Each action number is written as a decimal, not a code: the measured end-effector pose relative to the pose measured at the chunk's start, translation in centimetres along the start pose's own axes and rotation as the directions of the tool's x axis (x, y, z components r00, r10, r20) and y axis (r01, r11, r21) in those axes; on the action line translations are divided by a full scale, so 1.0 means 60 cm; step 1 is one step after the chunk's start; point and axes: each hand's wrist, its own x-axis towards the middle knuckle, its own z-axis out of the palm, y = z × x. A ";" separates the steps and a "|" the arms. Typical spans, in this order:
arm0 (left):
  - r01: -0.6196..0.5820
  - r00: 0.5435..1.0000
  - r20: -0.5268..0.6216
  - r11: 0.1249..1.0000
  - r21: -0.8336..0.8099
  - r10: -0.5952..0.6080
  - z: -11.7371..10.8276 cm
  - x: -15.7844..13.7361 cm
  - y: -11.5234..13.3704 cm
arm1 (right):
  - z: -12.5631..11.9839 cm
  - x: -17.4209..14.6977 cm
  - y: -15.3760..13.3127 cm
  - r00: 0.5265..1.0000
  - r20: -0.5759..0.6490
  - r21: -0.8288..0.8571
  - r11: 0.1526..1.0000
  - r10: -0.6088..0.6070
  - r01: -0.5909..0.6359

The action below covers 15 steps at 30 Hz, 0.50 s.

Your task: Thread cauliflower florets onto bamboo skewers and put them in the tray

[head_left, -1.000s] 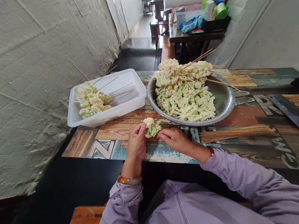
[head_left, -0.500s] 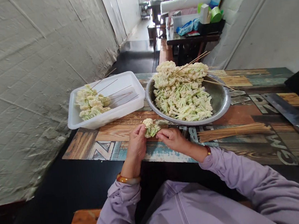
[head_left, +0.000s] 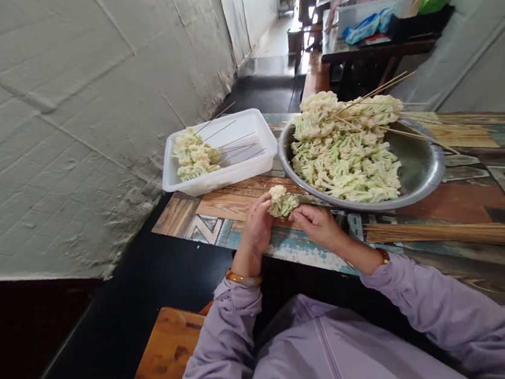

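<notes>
Swung toward the left, the head camera now shows the metal basin (head_left: 420,161) further right than half a second ago; both hands and the cauliflower piece (head_left: 281,201) shift across the picture with it, while their place against the basin changes little. That piece is held just above the surface (head_left: 231,203), in front of the basin's left rim and near it. The left hand (head_left: 257,224) has its fingers closed around the piece's left side. The right hand (head_left: 319,223) keeps its fingers pinched narrow at the piece's right end; whether they grip stem or stick, I cannot tell. Left of the basin stands the white tray (head_left: 241,171), with skewered cauliflower (head_left: 194,155) inside. Loose florets (head_left: 350,169) fill much of the basin, more skewered pieces (head_left: 321,112) lying over its back, and bundled skewers (head_left: 444,233) rest in front of it.

Most likely the step in hand is fitting florets onto a stick. Next calls for a steady left hold and a straight push from the right, fingertips clear of the point.
</notes>
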 end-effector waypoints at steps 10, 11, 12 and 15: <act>0.035 0.998 -0.045 0.999 0.033 -0.034 0.024 -0.008 -0.001 | -0.004 -0.003 -0.001 0.999 -0.001 0.020 0.999 0.037 -0.037; 0.036 0.997 -0.069 0.999 0.020 -0.035 0.028 -0.008 -0.004 | -0.004 -0.004 -0.001 0.999 0.002 0.018 0.999 0.036 -0.036; 0.039 0.995 -0.089 0.999 0.003 -0.039 0.032 -0.008 -0.006 | -0.005 -0.004 -0.001 0.999 0.006 0.017 0.999 0.034 -0.034; 0.025 0.987 -0.159 0.997 -0.071 -0.036 0.043 -0.009 -0.014 | -0.006 -0.006 0.001 0.999 0.025 0.018 0.999 0.039 -0.039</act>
